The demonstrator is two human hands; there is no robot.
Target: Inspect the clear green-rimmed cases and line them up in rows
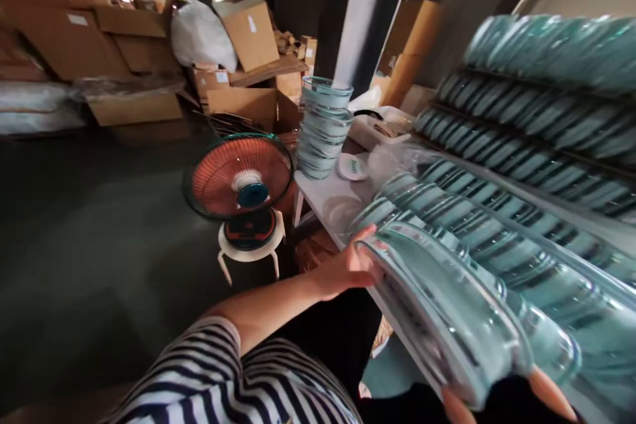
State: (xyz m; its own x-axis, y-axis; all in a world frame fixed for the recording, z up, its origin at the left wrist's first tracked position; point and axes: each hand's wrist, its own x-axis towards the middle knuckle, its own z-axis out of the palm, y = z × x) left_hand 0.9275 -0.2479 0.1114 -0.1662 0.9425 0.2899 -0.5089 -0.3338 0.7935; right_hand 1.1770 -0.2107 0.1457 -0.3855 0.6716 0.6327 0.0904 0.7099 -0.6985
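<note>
I hold a sideways stack of clear greenish glass dishes [447, 318] between both hands, above a white table [322, 199]. My left hand [348, 268] presses and curls on the stack's far end, thumb on the rim. At the bottom edge of the view, my right hand [549, 394] supports the near end; only fingertips show around a dark sleeve or glove. The stack lies against more rows of the same dishes [497, 238] wrapped in clear plastic.
Long rows of glass dishes [527, 112] fill the right side. An upright pile of glass bowls [322, 126], a white lid [352, 167] and a white tray [382, 129] are on the table. A round fan [238, 179] sits on a white stool [251, 250]. Cardboard boxes [139, 46] line the back.
</note>
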